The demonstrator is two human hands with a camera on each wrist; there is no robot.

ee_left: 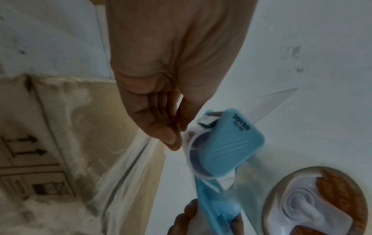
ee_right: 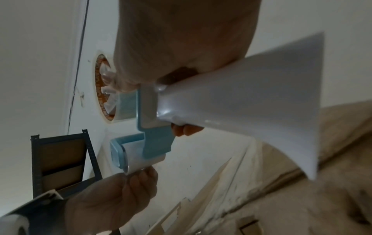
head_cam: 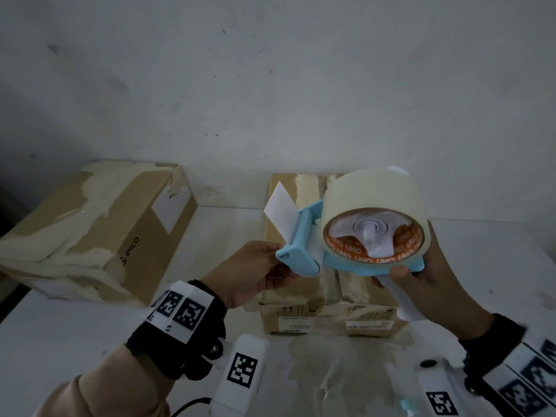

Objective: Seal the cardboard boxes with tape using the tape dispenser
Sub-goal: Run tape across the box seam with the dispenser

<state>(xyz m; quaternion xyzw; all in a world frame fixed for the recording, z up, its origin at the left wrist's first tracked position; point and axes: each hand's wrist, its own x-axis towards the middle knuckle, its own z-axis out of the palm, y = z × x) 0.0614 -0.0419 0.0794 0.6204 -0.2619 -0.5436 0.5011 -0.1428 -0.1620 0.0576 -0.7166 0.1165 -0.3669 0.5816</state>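
Note:
A blue tape dispenser (head_cam: pixel 304 251) carries a cream tape roll (head_cam: pixel 370 194) and is held in the air above the middle cardboard box (head_cam: pixel 301 296). My right hand (head_cam: pixel 403 275) grips its white handle (ee_right: pixel 241 103). My left hand (head_cam: pixel 272 261) pinches the loose tape end at the dispenser's front roller (ee_left: pixel 193 152), thumb above and fingers (ee_right: pixel 141 174) below. A white flap (head_cam: pixel 278 206) sticks up from the dispenser's front. A second, larger cardboard box (head_cam: pixel 90 230) with torn tape scraps lies at the left, tilted.
Both boxes rest on a white table (head_cam: pixel 75 341) against a white wall. Tape residue (head_cam: pixel 331 365) smears the table in front of the middle box. A dark metal shelf (ee_right: pixel 60 159) shows in the right wrist view.

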